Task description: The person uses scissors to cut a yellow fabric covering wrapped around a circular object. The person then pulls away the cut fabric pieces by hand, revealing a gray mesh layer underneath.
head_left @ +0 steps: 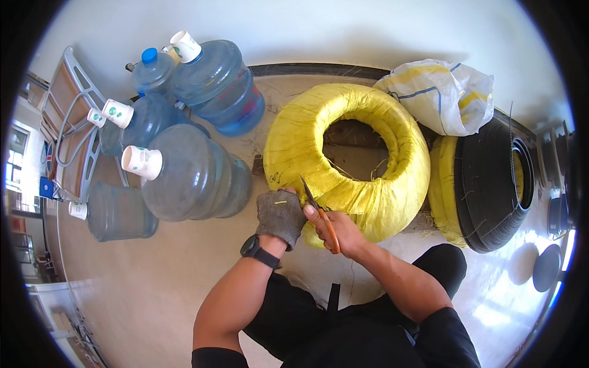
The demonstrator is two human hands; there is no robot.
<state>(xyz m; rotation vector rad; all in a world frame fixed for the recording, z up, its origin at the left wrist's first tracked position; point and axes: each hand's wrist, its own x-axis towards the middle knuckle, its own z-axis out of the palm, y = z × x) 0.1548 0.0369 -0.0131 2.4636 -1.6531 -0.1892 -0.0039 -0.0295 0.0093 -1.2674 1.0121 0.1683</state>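
Wearing a grey knit glove (283, 230) on the left hand (276, 211), showing its back upward, fingertips hidden. Carrying a black wristwatch (258, 251) on the left wrist (273, 245). Slanting the left forearm (230, 295) up and rightward, bare. Gripping with the ungloved right hand (340, 230), just beside the left, extending its thumb (311, 213) forward. Slanting the right forearm (402, 276) up and leftward, bending at the elbow.

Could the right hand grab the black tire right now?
Probably not: the right hand is busy holding scissors, and part of the yellow ring sits between it and the black tire.
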